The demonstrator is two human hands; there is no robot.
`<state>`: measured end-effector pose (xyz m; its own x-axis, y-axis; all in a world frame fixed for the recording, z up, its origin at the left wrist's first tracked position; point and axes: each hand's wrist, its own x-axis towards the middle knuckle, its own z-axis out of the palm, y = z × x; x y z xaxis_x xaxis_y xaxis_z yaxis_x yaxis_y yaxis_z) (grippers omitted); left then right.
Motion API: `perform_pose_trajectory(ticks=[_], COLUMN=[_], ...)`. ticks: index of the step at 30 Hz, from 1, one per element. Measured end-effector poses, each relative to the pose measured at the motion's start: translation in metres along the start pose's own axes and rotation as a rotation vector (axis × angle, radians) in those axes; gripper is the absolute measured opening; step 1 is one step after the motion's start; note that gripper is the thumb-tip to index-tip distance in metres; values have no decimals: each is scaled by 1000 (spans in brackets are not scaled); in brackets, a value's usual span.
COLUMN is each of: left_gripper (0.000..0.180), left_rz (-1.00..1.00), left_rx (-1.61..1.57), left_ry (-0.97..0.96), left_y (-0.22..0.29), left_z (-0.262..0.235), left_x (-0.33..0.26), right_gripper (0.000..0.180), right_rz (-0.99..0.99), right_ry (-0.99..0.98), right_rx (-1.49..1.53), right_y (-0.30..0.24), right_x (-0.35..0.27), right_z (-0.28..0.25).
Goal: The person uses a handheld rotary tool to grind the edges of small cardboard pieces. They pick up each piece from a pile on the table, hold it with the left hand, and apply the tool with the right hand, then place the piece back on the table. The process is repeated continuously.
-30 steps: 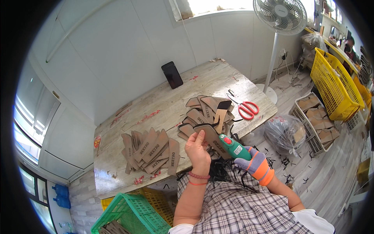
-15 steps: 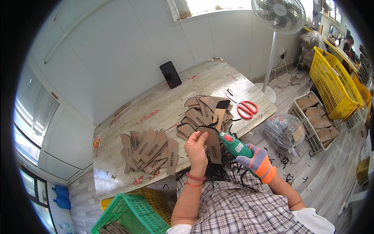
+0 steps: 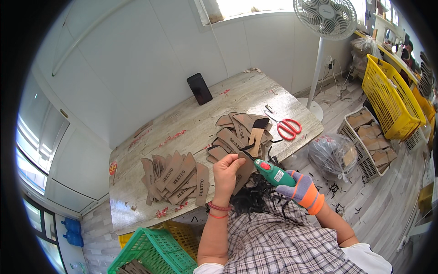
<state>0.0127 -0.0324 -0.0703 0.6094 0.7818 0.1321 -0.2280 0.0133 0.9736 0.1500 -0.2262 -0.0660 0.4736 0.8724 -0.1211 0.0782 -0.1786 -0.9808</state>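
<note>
My left hand [image 3: 226,176], bare with a red bracelet at the wrist, pinches the upper edge of a brown fabric piece [image 3: 245,171] edged in black. In my gloved right hand [image 3: 301,189] is a green handheld electric cutter [image 3: 273,173] with a red button. Its tip meets the upper edge of the piece, close to my left fingertips. Black trimmings [image 3: 251,196] lie heaped on my lap under the piece. Just beyond my hands is a pile of similar brown pieces [image 3: 230,137]. Another pile of printed brown pieces [image 3: 173,178] lies farther left.
Red-handled scissors [image 3: 289,129] lie right of the far pile on the table [image 3: 150,130]. A black phone [image 3: 200,89] leans on the wall. Below the table sits a green crate [image 3: 155,249]. A fan [image 3: 326,18], plastic bag [image 3: 335,155] and yellow crate [image 3: 392,100] are at right.
The brown piece has tilted and turned in my left fingers. My left hand has shifted slightly left, and the cutter has moved slightly left and down with its tip at the piece's edge.
</note>
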Motion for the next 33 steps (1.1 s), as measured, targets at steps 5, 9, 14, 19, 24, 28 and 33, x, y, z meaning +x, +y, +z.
perform_pose_trajectory(ticks=[5, 9, 14, 19, 24, 28, 33], left_gripper=[8, 8, 4, 7, 9, 5, 9], left_rz=[-58, -38, -30, 201, 49, -358, -222], left_rx=[58, 150, 348, 381, -685, -1020, -695], left_ry=[-93, -154, -276, 304, 614, 401, 214], left_y=[-2, -3, 7, 14, 2, -26, -23], left_z=[-1, -6, -8, -23, -49, -34, -7], left_x=[-3, -1, 6, 24, 13, -8, -15], right_gripper=[50, 51, 51, 53, 53, 55, 56], right_rz=[-23, 3, -35, 13, 58, 47, 67], right_ry=[-5, -44, -17, 65, 53, 54, 41], right_rx=[-50, -53, -33, 71, 86, 29, -15], right_y=[0, -3, -3, -1, -4, -2, 3], right_x=[3, 3, 3, 0, -4, -4, -2], right_z=[-1, -4, -2, 1, 1, 7, 10])
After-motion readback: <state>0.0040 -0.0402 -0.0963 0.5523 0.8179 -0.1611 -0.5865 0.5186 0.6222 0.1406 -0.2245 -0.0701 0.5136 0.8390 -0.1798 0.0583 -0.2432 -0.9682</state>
